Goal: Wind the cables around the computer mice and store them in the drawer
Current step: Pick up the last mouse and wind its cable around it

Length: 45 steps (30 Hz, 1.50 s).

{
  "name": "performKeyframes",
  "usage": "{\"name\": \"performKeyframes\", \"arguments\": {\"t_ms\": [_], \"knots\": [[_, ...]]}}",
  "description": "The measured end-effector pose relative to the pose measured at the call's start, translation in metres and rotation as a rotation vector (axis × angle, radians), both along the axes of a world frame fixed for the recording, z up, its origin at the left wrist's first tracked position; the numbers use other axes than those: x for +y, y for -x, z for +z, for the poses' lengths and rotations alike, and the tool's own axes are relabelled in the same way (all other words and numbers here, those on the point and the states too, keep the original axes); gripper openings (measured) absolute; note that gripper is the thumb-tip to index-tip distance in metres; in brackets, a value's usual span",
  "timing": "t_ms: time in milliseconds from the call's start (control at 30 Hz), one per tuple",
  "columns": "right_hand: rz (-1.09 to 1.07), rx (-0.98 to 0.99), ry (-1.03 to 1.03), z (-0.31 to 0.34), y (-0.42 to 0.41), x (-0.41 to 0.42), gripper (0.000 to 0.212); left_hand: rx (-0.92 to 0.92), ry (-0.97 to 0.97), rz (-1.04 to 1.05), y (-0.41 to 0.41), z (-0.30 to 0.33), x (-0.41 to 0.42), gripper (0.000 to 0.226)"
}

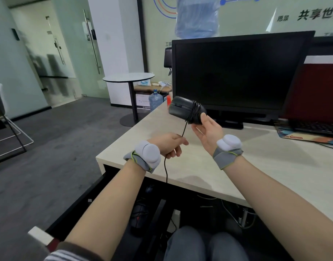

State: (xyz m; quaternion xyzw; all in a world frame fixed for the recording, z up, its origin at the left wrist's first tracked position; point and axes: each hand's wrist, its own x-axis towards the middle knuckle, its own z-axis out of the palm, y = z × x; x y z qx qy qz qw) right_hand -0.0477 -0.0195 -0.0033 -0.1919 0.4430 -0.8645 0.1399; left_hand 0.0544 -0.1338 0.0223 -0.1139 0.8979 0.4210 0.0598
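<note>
Black and matte, the computer mouse (pixel 186 109) is raised above the pale wooden tabletop (pixel 190 166), in front of a dark monitor (pixel 237 72). My right hand (pixel 207 130) holds it from below, palm up, with the thumb pressed against its rear end and the fingers curled underneath. Several turns of the black cable (pixel 183 131) are already wrapped around the back half of the mouse. The loose part of the cable runs down from the mouse to my left hand (pixel 171 145), which pinches it between thumb and curled fingers, then hangs on past the tabletop edge. Both wrists wear grey straps with white pods. Below the tabletop edge, an open dark drawer (pixel 90 194) sits under my left forearm; another dark mouse (pixel 140 215) lies down there, though I cannot tell exactly where it rests. A keyboard (pixel 316 127) sits at far right.
</note>
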Motion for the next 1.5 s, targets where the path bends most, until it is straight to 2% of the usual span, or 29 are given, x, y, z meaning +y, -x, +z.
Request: {"name": "performKeyframes", "arguments": {"t_ms": [67,133,233,300,433,500,633,733,833,967,1033,1100,1167,1233,1300,1400,1500], "knots": [[-0.077,0.065,-0.061,0.001,0.000,0.003,0.022,-0.056,0.109,-0.031,-0.002,0.002,0.004,0.032],[-0.146,0.194,-0.213,0.003,0.001,0.006,0.030,-0.058,0.212,-0.046,-0.003,0.006,0.007,0.029],[-0.248,0.504,-0.531,0.007,0.001,0.014,0.032,0.020,0.274,-0.035,-0.003,0.017,0.005,0.026],[-0.275,0.654,-0.649,0.011,0.001,0.018,0.029,0.102,0.313,-0.013,-0.005,0.028,0.000,0.025],[-0.216,0.747,-0.805,0.017,0.003,0.026,0.031,0.282,0.523,0.018,-0.011,0.045,-0.015,0.019],[-0.138,0.732,-0.811,0.019,0.002,0.028,0.030,0.345,0.525,0.022,-0.012,0.050,-0.020,0.017],[0.086,0.659,-0.741,0.022,-0.001,0.030,0.029,0.454,0.364,0.004,-0.016,0.056,-0.029,0.014],[0.270,0.432,-0.551,0.020,-0.006,0.031,0.024,0.528,0.219,-0.027,-0.018,0.056,-0.036,0.013],[0.396,0.262,-0.379,0.019,-0.009,0.033,0.026,0.479,-0.137,-0.022,-0.018,0.052,-0.039,0.010],[0.484,0.125,-0.234,0.022,-0.014,0.031,0.028,0.451,-0.601,-0.033,-0.012,0.035,-0.044,0.025],[0.480,0.055,-0.155,0.023,-0.018,0.027,0.029,0.437,-0.770,-0.008,-0.008,0.025,-0.043,0.028],[0.428,-0.009,-0.090,0.025,-0.020,0.018,0.027,0.437,-0.862,0.057,-0.004,0.017,-0.036,0.032],[0.321,-0.087,-0.049,0.027,-0.021,0.007,0.025,0.447,-0.771,0.191,0.000,0.011,-0.025,0.028],[0.187,-0.174,0.016,0.027,-0.020,-0.001,0.030,0.427,-0.507,0.252,0.001,0.005,-0.012,0.026],[0.083,-0.179,0.043,0.028,-0.019,-0.004,0.034,0.358,-0.269,0.208,0.000,-0.001,-0.002,0.031],[-0.056,0.035,-0.127,0.024,-0.017,0.000,0.031,0.265,-0.043,0.145,0.000,0.000,0.010,0.033],[-0.172,0.217,-0.286,0.018,-0.012,0.006,0.031,0.092,0.103,0.057,0.000,0.009,0.016,0.032]]}}
